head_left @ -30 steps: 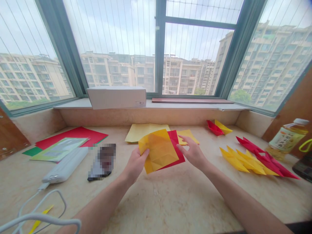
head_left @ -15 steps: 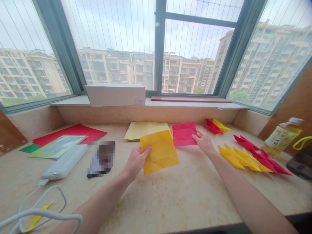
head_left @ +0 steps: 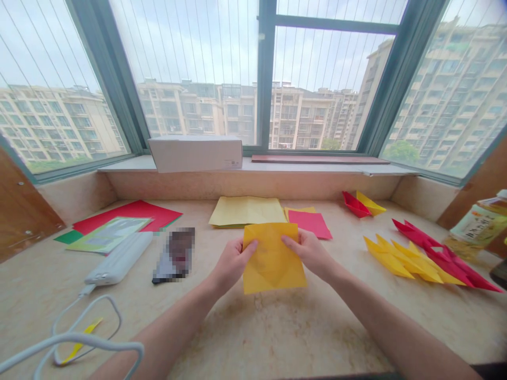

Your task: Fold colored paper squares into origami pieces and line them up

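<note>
A creased square sheet of yellow paper [head_left: 274, 266] is held up over the middle of the counter. My left hand [head_left: 233, 258] pinches its left edge, thumb on the near face. On the opposite edge, my right hand [head_left: 315, 250] grips it the same way. Just behind the right hand, a pink-red paper sheet [head_left: 312, 224] lies flat, partly over another yellow sheet [head_left: 303, 210]. A stack of pale yellow paper [head_left: 244, 210] rests behind the held sheet.
Folded yellow paper shapes [head_left: 412, 261] and red ones [head_left: 447, 253] lie at right, beside a bottle [head_left: 479, 221]. Two paper boats [head_left: 358, 205] sit farther back. Leftward are red sheets [head_left: 134, 211], a white power bank [head_left: 119, 258] with cable, and a pixelated item [head_left: 174, 256]. A white box [head_left: 196, 154] stands on the sill.
My right hand has let go of the pink-red sheet, which now lies on the counter, and has taken the right edge of the yellow paper. The view has shifted slightly left.
</note>
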The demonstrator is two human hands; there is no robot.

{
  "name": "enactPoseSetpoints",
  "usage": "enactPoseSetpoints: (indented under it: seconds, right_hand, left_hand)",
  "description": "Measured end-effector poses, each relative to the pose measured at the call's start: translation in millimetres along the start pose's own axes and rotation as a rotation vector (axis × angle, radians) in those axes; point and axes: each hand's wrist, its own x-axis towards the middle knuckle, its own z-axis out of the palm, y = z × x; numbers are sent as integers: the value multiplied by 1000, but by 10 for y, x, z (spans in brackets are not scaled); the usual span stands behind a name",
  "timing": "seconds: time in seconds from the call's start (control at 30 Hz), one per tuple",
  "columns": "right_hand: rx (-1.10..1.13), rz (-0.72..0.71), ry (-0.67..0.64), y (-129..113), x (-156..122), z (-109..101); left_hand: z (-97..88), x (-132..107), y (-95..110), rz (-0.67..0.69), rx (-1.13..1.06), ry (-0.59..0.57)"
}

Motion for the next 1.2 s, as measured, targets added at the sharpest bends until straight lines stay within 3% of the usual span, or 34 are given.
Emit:
enactPoseSetpoints:
  seconds: [0.17, 0.6, 0.93, 1.2]
  right_hand:
    - [188, 19, 18, -5, -22, -27]
    - [29, -86, 84, -58, -4, -164]
    - [-123, -246, 2, 9, -43, -228]
    - [-77, -153, 15, -47, -75, -185]
  left_hand:
    - [13, -26, 69, 31, -26, -28]
    - [-5, -1, 81, 98, 7, 46]
    - [-63, 2, 80, 114, 45, -13]
    - [-92, 10, 42, 137, 75, -27]
